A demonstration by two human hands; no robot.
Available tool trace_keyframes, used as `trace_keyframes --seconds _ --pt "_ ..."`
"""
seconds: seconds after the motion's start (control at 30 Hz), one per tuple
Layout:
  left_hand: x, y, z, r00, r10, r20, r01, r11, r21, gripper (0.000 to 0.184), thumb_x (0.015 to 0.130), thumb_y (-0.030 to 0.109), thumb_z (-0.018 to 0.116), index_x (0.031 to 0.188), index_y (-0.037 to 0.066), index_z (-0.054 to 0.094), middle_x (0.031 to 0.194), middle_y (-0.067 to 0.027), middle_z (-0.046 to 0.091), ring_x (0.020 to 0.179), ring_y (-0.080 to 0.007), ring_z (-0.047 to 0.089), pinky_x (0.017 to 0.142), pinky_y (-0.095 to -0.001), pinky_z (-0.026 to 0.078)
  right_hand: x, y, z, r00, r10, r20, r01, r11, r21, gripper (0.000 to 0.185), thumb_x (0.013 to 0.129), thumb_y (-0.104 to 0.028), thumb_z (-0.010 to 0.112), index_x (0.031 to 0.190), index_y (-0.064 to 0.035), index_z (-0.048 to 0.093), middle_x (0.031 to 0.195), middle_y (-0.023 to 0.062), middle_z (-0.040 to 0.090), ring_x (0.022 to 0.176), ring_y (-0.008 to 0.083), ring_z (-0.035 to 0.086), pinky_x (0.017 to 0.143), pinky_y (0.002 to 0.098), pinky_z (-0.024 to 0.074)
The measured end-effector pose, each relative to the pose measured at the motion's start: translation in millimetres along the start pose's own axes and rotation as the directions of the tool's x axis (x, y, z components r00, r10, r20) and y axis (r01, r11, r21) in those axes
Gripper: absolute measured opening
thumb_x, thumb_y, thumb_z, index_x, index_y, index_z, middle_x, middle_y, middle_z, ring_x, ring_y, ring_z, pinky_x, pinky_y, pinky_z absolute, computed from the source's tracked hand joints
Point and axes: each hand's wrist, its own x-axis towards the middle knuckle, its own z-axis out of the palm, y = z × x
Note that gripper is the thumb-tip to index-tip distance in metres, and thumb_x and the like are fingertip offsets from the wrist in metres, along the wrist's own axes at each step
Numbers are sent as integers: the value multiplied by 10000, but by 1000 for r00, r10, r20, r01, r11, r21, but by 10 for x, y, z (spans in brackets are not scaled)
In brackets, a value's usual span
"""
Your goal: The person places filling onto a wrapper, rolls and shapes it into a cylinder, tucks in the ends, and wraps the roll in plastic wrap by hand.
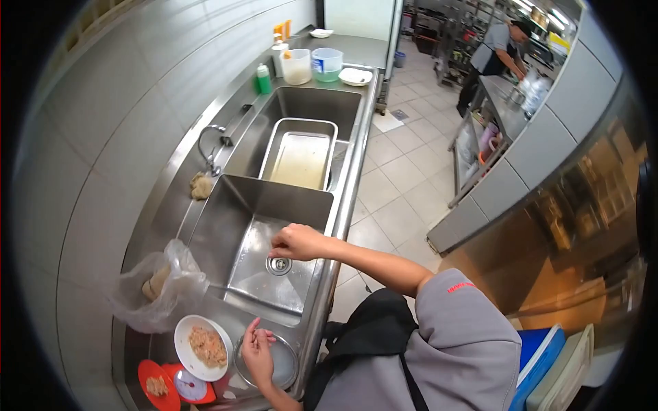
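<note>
Two bare hands, head view. Right hand (299,242) over the sink (288,293), fingers curled, can't tell if holding anything. Left hand (258,348), fingers loosely spread, looks empty, over round metal bowl (284,366) near counter's (236,309) front edge. Pinkish mince (207,348) in white bowl (182,342), counter's left end: likely soft, sticky; bowl probably stiff, slick, grip rim. Red lettering (460,288) on sleeve (473,332), dial scale (192,385) figures: unreadable.

1. Glossy metal is seen in the grey rectangular sink (250,267) beneath the right fingers (277,245).
2. Crinkled, shiny plastic is seen in the clear bag (186,275) beyond the left fingers (256,333).
3. Matt cloth is seen in the grey sleeve (473,329) behind both.
</note>
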Motion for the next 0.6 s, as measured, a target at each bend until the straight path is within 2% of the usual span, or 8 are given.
trace_keyframes --seconds 0.13,0.2,0.3,0.33,0.37,0.5,0.53,0.6 --pt "157 49 101 998 0 67 0 1000 -5 319 946 120 504 1224 -37 510 792 -47 579 691 -84 547 646 -218 460 -224 208 -214 995 62 -84 -62 998 -2 308 838 -309 644 738 -19 624 665 160 604 645 353 576 595 413 446" --pt "199 54 109 996 -3 86 4 1000 -18 315 948 125 505 1227 -20 514 801 -48 585 694 -85 548 649 -216 458 -261 239 -243 989 127 -71 -127 992 18 266 820 -325 644 768 -65 662 714 151 641 722 340 622 640 424 485" --pt "163 76 80 998 1 66 -1 1000 5 305 950 128 503 1223 -7 523 813 -49 590 699 -84 550 656 -219 459 -176 314 -151 993 111 -42 -112 993 -23 253 822 -324 641 796 -75 676 734 152 649 741 335 629 653 422 489" --pt "104 101 61 999 -2 48 0 999 38 295 951 124 499 1213 -5 535 822 -50 593 719 -86 558 672 -223 464 -122 343 -63 997 48 -56 -49 998 -32 261 821 -331 642 799 -73 677 737 158 645 738 344 624 650 427 483" --pt "42 128 62 1000 5 16 -6 1000 30 288 949 123 502 1202 -8 544 825 -50 596 733 -89 566 677 -225 469 -37 277 -11 999 34 -13 -34 997 -74 262 815 -320 651 803 -60 679 732 168 637 724 352 616 639 431 474" --pt "-337 96 -120 985 -15 -172 13 1000 -16 260 933 125 534 1162 11 577 836 -42 606 776 -93 587 685 -229 482 391 -139 445 977 -165 135 142 977 161 221 842 -231 636 815 -13 660 651 194 587 580 340 551 580 396 447" --pt "-478 48 -196 969 -66 -237 69 998 7 247 928 126 543 1150 24 581 824 -36 605 746 -92 579 681 -230 477 525 -279 600 955 -192 227 173 980 102 200 855 -175 637 849 25 653 695 179 614 614 241 598 612 340 477" --pt "-868 10 -330 912 -105 -396 109 994 -13 241 936 114 524 1148 10 575 821 -31 597 732 -85 566 683 -225 469 705 -674 894 909 -275 313 228 957 179 175 859 -147 627 891 22 659 742 154 648 651 183 613 620 318 483"
